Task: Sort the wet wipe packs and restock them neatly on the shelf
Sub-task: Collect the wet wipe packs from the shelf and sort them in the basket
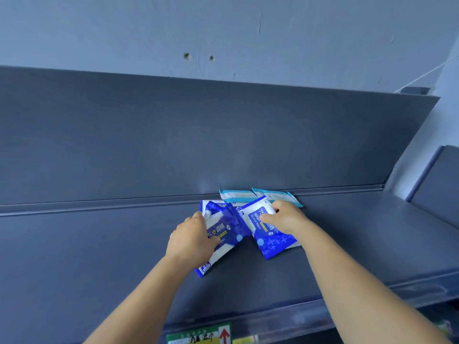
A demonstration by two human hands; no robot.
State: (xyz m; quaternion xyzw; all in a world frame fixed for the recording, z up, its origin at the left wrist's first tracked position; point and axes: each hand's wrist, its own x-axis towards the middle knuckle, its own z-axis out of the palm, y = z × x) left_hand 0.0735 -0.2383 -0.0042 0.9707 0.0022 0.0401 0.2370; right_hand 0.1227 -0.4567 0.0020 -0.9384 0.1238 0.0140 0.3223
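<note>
I am working in the sorting step, I think: the packs are already on the shelf but they are not yet in tidy rows. My left hand is holding a dark blue pack, with the thumb curled over its face and the other fingers under it. This pack is lying slanted, and another pack of the same kind seems to be under it. My right hand is gripping a second blue pack, fingers clamped on its upper part, and it is tilted the other way. Two pale teal packs are lying behind, against the back panel, partly overlapped by the blue ones.

Next, in my judgement, I need to turn both blue packs straight and set them side by side, away from the teal ones.

How many blue packs are under my left hand I cannot tell. The label strip at the shelf edge is cut off and blurred.
</note>
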